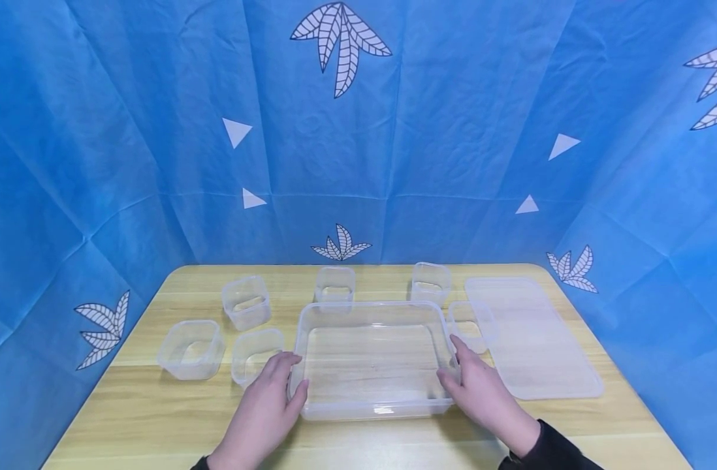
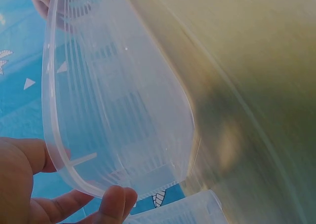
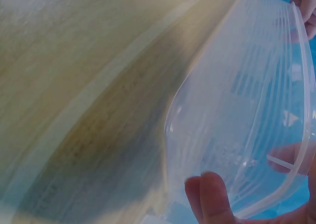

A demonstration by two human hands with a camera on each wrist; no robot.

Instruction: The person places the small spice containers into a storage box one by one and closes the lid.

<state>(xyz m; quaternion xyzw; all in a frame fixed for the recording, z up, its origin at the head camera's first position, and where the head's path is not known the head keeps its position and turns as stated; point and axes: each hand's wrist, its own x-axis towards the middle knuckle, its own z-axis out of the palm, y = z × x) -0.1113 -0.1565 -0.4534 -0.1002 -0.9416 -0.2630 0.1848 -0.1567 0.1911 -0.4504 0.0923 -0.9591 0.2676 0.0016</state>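
A large clear plastic storage box [image 1: 370, 410] stands lidless at the middle of the table, with no contents visible. My left hand [image 1: 266, 408] grips its left side, thumb over the rim and fingers along the outer wall. On the opposite side, my right hand [image 1: 482, 391] holds the wall in the same way. Both wrist views show the fingers about the box's translucent ribbed wall [image 2: 113, 95]. A small clear container [image 1: 255, 349] sits just beyond my left fingers, and another small container [image 1: 467, 333] is beside my right fingertips.
A flat translucent lid [image 1: 541, 339] lies on the right of the wooden table [image 1: 129, 405]. More small clear containers stand around: a front-left one [image 1: 192, 352], a back-left one [image 1: 247, 303], a back-middle one [image 1: 335, 284] and a back-right one [image 1: 431, 284]. Blue patterned cloth [image 1: 394, 143] surrounds the table.
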